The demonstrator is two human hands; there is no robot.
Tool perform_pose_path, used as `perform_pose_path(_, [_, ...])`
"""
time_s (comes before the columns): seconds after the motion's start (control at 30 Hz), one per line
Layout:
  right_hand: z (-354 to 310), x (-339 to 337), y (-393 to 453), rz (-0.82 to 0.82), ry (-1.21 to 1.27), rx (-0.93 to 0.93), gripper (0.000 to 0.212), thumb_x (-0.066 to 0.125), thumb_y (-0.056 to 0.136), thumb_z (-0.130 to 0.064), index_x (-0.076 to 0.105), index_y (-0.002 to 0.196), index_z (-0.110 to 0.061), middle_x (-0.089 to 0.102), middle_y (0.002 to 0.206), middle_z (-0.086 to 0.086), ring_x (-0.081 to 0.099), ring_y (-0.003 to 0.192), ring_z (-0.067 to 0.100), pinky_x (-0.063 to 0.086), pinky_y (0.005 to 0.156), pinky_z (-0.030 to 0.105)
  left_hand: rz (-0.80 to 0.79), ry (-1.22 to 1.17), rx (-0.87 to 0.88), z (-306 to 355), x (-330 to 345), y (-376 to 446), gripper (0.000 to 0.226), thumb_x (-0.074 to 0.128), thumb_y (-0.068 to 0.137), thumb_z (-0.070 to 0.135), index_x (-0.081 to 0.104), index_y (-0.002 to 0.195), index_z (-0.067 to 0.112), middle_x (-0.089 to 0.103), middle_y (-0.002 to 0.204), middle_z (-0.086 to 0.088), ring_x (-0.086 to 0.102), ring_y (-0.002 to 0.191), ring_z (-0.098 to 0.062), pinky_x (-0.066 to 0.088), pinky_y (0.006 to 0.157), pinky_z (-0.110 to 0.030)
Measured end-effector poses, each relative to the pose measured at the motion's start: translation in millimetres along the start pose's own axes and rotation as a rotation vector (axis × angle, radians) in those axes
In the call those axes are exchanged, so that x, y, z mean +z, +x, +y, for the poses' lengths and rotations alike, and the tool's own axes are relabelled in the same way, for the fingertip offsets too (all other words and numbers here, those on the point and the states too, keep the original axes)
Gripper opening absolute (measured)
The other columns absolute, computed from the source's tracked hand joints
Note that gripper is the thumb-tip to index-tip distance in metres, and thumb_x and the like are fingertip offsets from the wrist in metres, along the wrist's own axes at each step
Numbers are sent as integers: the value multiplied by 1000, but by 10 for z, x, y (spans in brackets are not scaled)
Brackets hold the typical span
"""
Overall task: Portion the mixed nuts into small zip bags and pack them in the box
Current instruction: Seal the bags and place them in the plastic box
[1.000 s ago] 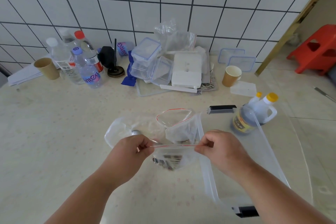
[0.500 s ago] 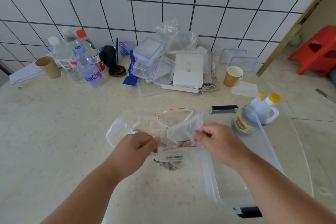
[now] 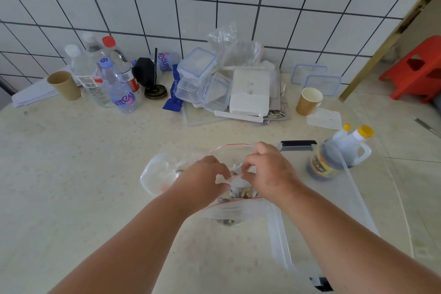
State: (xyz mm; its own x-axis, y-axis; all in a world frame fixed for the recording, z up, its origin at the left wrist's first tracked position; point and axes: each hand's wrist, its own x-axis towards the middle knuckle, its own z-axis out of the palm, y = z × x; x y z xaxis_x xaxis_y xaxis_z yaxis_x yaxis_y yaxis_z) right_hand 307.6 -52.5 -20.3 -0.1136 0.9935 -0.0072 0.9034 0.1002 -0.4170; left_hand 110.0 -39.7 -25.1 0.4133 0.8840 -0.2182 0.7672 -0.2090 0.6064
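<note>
Head view: left hand (image 3: pixel 202 178) and right hand (image 3: pixel 267 169) are pinching the red-striped zip bag (image 3: pixel 235 207) of nuts over the counter (image 3: pixel 83 174), beside the clear box (image 3: pixel 276 229). Fingers are hiding the seal. Both hands are sitting closer together than a second ago.

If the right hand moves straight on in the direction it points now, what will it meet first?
The right hand points toward the left hand, so it would probably meet the zip bag pinched between them, then the left fingers. Depth is unclear from this one view.
</note>
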Motion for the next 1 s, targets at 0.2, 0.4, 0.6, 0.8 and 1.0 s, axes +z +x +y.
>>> perform_pose_path(0.2, [21,-73,-183,89,31,-123,23,89,65,-30,68,75,-27,51,95,-13,47,99,16,35,84,35,88,-35,81,-72,17,-164,23,75,92,26,61,79,39,64,95,16,60,85,-2,51,78,-26])
perform_pose_path(0.4, [126,-110,-250,68,-141,-90,19,83,69,-22,68,80,-26,54,86,-15,48,99,19,22,78,33,167,-84,-52,-171,41,-247,14,69,95,26,69,83,33,66,83,20,59,78,3,48,71,-19])
perform_pose_path(0.6, [125,-212,-283,75,-25,-108,18,79,78,-24,61,78,-27,53,83,-18,52,92,14,31,79,32,261,-185,-73,-195,-49,-333,26,68,91,16,66,80,39,68,83,23,63,79,0,54,69,-31])
perform_pose_path(0.8, [150,-199,-389,-46,84,-104,9,74,84,-26,66,80,-25,64,79,-14,57,85,11,44,83,32,133,-139,-40,-204,-78,-406,15,71,90,27,65,90,41,65,89,34,59,79,-6,53,71,-28])
perform_pose_path(1.0, [126,-181,-365,36,166,-49,6,78,82,-27,73,82,-23,59,73,-17,53,75,2,38,70,12,219,-156,-42,-139,-84,-361,21,72,95,33,68,78,46,67,86,35,63,83,3,43,65,-13])
